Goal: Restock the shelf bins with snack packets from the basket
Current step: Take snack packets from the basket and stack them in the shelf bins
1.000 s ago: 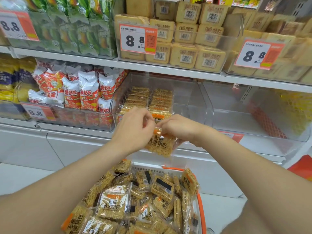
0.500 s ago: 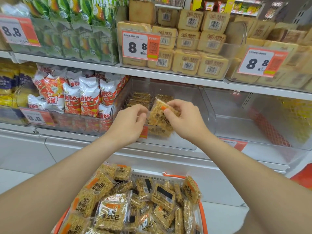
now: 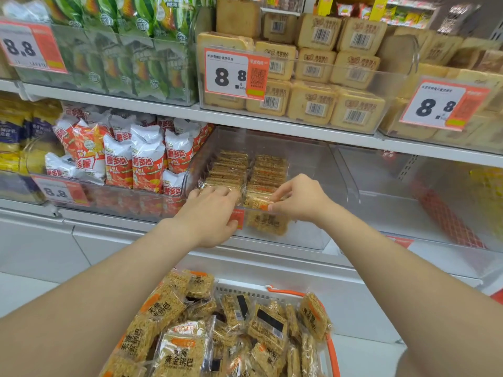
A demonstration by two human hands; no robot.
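A clear shelf bin (image 3: 321,164) on the middle shelf holds two rows of golden rice-cracker packets (image 3: 231,167). My right hand (image 3: 298,198) pinches one such packet (image 3: 268,221) at its top edge, standing it at the front of the right row behind the bin's front wall. My left hand (image 3: 211,213) reaches over the bin's front edge, fingers curled on the front of the left row. Below, the orange-rimmed basket (image 3: 330,349) holds several more of the same packets (image 3: 179,349).
Red-and-white snack bags (image 3: 147,159) fill the bin to the left. To the right is a clear bin (image 3: 422,202), mostly bare. The upper shelf carries green packets (image 3: 122,50) and tan toast packs (image 3: 313,77) with 8.8 price tags. White shelf base below.
Both hands rose from above the basket to the bin. The packet held in my right hand went over the front wall and now stands at the front of the right row.
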